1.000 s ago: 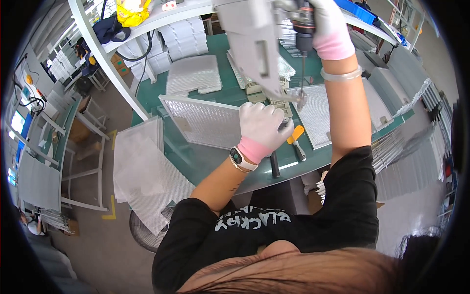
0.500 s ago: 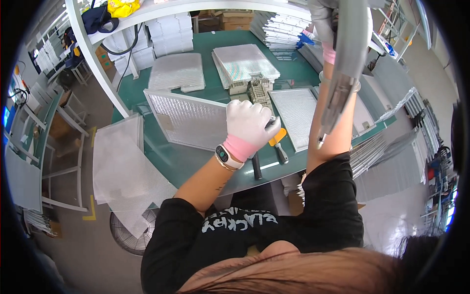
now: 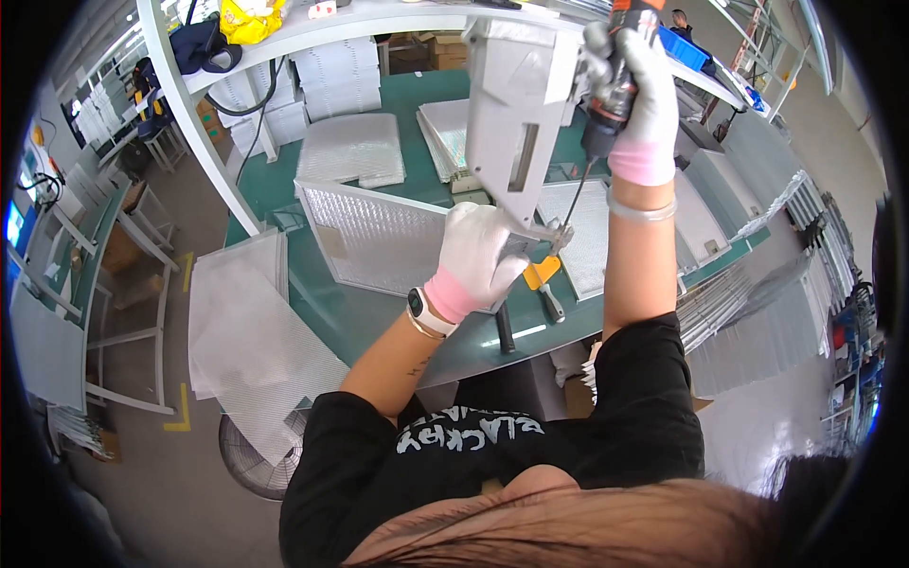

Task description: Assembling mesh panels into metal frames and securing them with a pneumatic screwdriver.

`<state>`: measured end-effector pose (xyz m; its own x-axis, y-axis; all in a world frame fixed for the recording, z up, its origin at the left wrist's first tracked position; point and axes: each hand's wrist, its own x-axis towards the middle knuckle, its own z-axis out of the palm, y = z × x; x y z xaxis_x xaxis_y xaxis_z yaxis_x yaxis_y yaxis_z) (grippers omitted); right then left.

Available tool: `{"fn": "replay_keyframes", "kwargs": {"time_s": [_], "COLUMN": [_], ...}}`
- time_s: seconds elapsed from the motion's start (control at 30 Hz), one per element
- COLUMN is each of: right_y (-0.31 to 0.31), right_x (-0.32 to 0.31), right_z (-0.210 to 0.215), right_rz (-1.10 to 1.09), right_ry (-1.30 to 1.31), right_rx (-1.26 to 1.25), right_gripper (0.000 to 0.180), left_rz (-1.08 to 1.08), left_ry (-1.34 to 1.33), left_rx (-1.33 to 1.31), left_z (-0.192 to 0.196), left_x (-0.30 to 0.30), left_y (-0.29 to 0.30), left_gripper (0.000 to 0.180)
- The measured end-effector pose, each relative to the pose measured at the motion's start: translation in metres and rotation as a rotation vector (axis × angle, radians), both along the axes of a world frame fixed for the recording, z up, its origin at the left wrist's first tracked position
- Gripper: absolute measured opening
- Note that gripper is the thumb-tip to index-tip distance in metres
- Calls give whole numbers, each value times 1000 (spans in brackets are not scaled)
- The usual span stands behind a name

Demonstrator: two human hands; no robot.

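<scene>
My left hand [image 3: 478, 254], in a white glove with a pink cuff, grips the near right corner of a framed metal mesh panel [image 3: 379, 237] lying on the green table [image 3: 322, 308]. My right hand [image 3: 636, 80], gloved the same way, is raised high and holds a power screwdriver [image 3: 606, 104] with its long bit pointing down to the panel corner beside my left hand. A grey hanging tool housing [image 3: 516, 123] sits right next to the screwdriver. A smartwatch is on my left wrist.
An orange-handled tool [image 3: 543, 282] and a dark tool [image 3: 504, 331] lie at the table's front edge. Stacks of mesh panels [image 3: 360, 147] rest further back and on the right [image 3: 701, 222]. Mesh sheets [image 3: 241, 322] stand at the left; a fan [image 3: 256, 459] is on the floor.
My right hand has lifted back up with the screwdriver, its bit now at the panel corner. My left hand stays on that corner.
</scene>
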<state>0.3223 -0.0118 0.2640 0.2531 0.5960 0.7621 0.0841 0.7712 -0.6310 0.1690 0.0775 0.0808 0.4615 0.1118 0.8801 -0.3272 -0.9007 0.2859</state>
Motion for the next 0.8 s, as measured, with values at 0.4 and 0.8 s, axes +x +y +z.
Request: {"fn": "replay_keyframes", "kwargs": {"time_s": [0.4, 0.8], "right_y": [-5, -12], "right_x": [-21, 21], "right_z": [-41, -33], "right_rz": [-211, 13], "right_ry": [280, 180], "right_rx": [137, 105], "right_gripper": [40, 28], "left_rz": [1, 93], "left_ry": [17, 95], "left_rx": [43, 153], "left_z": [-4, -1], "left_x": [-4, -13], "left_y": [2, -4], "left_gripper": [23, 37]}}
